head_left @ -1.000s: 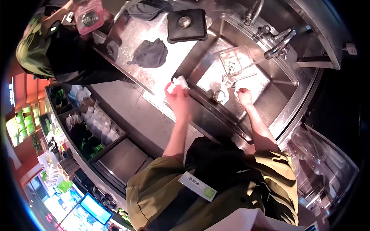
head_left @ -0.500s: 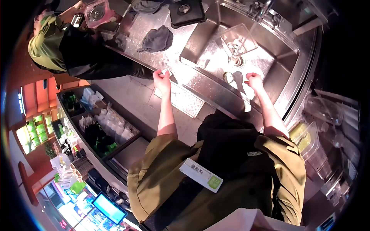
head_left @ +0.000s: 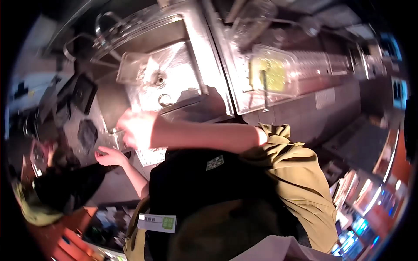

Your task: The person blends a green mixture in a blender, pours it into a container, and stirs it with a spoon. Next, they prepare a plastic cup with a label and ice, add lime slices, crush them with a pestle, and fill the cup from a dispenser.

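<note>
My right hand (head_left: 138,126) is blurred and overexposed at the near left corner of the sink (head_left: 196,58), and its finger positions cannot be made out. Just below and to the left, my left hand (head_left: 109,156) has its fingers apart near the counter's front edge, with nothing visible in it. A clear plastic container (head_left: 128,69) rests tilted inside the sink, beside the drain (head_left: 160,79). Nearer the front of the basin lies a small round item (head_left: 165,100). A dark grey cloth (head_left: 87,134) lies on the counter beyond my left hand.
Another person in a green top (head_left: 30,204) stands at the far left, by a pinkish clear container (head_left: 39,152). A black lidded container (head_left: 82,92) is left of the sink. To the right, a clear tub with yellow-green contents (head_left: 272,71) sits on a metal surface.
The view has swung round toward the right side of the sink. My right arm has moved across my body, bringing that hand close to my left. The white item earlier at my left hand is no longer visible.
</note>
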{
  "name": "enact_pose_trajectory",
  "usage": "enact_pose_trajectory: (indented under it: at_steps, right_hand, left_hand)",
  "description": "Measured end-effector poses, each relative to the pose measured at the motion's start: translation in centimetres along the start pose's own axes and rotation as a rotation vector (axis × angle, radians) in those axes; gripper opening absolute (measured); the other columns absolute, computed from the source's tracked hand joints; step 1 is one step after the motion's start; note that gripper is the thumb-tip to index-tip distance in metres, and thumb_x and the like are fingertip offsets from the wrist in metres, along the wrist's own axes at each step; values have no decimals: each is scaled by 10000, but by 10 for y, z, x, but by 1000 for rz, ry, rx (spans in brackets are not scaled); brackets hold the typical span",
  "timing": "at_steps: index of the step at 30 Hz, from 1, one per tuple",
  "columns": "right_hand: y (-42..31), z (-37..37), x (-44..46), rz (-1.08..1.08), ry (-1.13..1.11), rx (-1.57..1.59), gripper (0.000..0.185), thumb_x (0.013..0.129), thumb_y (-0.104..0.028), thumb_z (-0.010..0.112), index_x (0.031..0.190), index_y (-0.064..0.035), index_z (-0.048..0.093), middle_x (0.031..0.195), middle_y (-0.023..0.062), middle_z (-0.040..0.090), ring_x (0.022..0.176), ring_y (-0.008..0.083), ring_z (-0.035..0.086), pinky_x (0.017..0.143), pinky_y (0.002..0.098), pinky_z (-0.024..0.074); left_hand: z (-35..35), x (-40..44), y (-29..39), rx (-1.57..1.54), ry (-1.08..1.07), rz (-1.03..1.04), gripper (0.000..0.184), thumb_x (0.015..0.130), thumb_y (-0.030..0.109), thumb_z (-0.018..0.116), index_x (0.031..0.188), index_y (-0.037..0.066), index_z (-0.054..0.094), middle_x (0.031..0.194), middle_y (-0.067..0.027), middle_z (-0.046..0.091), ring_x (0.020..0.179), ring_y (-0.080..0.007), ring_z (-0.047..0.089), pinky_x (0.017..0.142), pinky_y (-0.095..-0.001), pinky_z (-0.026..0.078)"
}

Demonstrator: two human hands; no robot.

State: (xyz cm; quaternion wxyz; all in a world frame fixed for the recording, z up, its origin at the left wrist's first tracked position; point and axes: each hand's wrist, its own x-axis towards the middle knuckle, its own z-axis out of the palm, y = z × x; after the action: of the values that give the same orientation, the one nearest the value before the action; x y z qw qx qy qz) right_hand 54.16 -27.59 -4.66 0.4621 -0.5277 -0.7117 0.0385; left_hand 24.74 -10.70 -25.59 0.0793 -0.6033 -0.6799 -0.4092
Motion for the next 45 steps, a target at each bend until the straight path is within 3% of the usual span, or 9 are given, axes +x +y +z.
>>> enact_pose_trajectory:
  at_steps: [3, 7, 9, 11, 14, 17, 23, 34, 45]
  right_hand:
    - [-38, -30, -21, 146, 190, 190, 200, 719, -132, 559, 888, -29, 527, 724, 64, 497, 608, 228, 513, 515, 345, 445]
    - [-34, -105, -127, 733, 682, -360, 252, 741, -82, 578, 978, -21, 519, 705, 39, 540, 592, 128, 516, 546, 258, 445]
    - [-16, -117, -210, 1064, 1008, -200, 326, 762, -40, 572, 1073, 13, 489, 667, 2, 500, 537, 68, 442, 552, 199, 422]
    - [-1, -94, -253, 1160, 781, -239, 485, 732, -85, 634, 1168, 0, 438, 679, 17, 505, 547, 66, 444, 542, 194, 413]
    - [15, -67, -235, 1322, 425, -273, 599, 684, -147, 706, 1207, -54, 428, 706, 52, 543, 554, 97, 488, 538, 231, 443]
    - [38, -64, -240, 937, 741, -382, 216, 701, -123, 675, 875, -33, 585, 674, 66, 547, 544, 128, 496, 488, 259, 408]
    - [69, -114, -250, 950, 1219, -132, 84, 761, -27, 595, 833, 17, 593, 705, 15, 578, 610, 67, 502, 561, 207, 414]
    - [-41, -289, -395, 408, 203, -561, 327, 687, -49, 603, 1008, -23, 544, 846, 85, 547, 775, 225, 545, 677, 311, 461]
    - [-156, -445, -579, 613, 311, -733, 311, 655, -42, 598, 960, -1, 557, 838, 93, 554, 703, 242, 537, 624, 314, 463]
  left_hand:
    - [-6, -52, 151, -918, -456, -78, 252, 806, 160, 554, 1005, 6, 548, 1003, -119, 567, 867, -182, 537, 767, -313, 438]
    - [-23, -98, 285, -869, -1166, 522, 205, 807, 152, 538, 985, 62, 586, 937, -99, 589, 829, -197, 552, 761, -308, 433]
    - [-12, -130, 305, -780, -1349, 255, 190, 756, 106, 533, 905, 1, 585, 859, -78, 574, 816, -162, 535, 749, -280, 428]
    - [5, -159, 305, -1128, -1585, 5, 187, 750, 95, 493, 893, 15, 584, 788, -76, 580, 736, -158, 545, 728, -256, 427]
    - [2, -209, 325, -870, -1841, 358, 279, 793, 181, 495, 1015, 13, 507, 809, -105, 595, 658, -174, 593, 604, -282, 486]
    - [-14, -250, 357, -983, -2166, -32, 437, 830, 221, 502, 1209, 41, 380, 907, -121, 588, 656, -160, 594, 563, -264, 498]
    - [-57, -263, 408, -1028, -2176, -501, 563, 769, 74, 469, 1298, 53, 276, 1019, -106, 525, 806, -145, 540, 654, -249, 447]
    - [-187, -355, 464, -1067, -2139, -210, 735, 640, -106, 393, 1337, 16, 198, 1243, -100, 414, 1051, -189, 453, 887, -278, 355]
    - [-346, -566, 588, -1063, -2508, -204, 694, 703, -95, 337, 1329, 99, 108, 1163, -174, 419, 1009, -349, 499, 805, -452, 485]
